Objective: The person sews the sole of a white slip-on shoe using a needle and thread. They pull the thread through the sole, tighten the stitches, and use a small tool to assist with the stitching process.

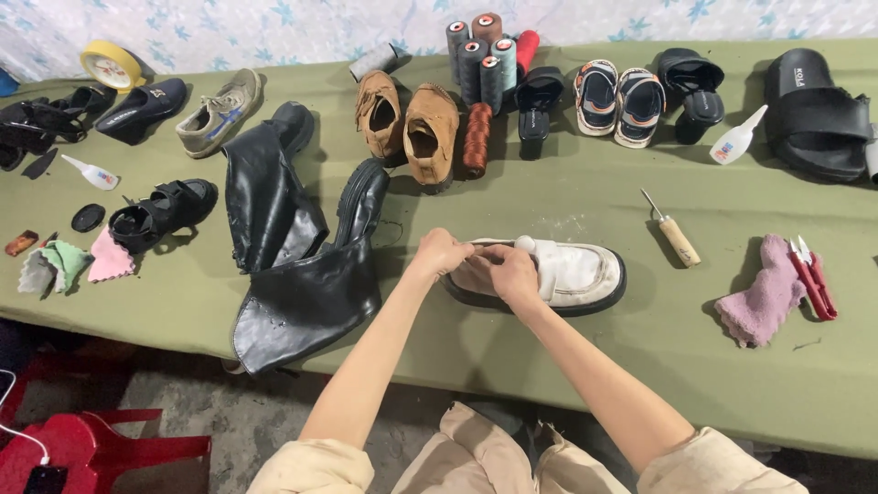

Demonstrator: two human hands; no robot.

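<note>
Both hands are working at the heel end of a white leather loafer w/ black sole, which is lying on its side near the centre of the olive-green cloth-covered table, toe pointing to 3 o'clock. Left hand is curling shut on the heel rim, pinching it; right hand is also closing on the collar edge just beside it, fingers tucked in, thumbs nearly touching. Whether anything thin (thread, needle) is sitting betw. the fingers can't be told. To do this well, judging from the grip: keeping the left pinch firm so the shoe isn't sliding on the cloth, and letting the right hand work the edge in short moves, w/ the sole braced flat against the table. At 9 o'clock from the shoe a pair of tall black leather boots is slumping over, close to the left forearm, so the elbow needs watching. At 3 o'clock, apart, a wooden-handled awl is lying; further out a pink rag w/ red thread snips touching it. At 12 o'clock tan suede shoes and a cluster of thread spools are standing well apart.
</note>
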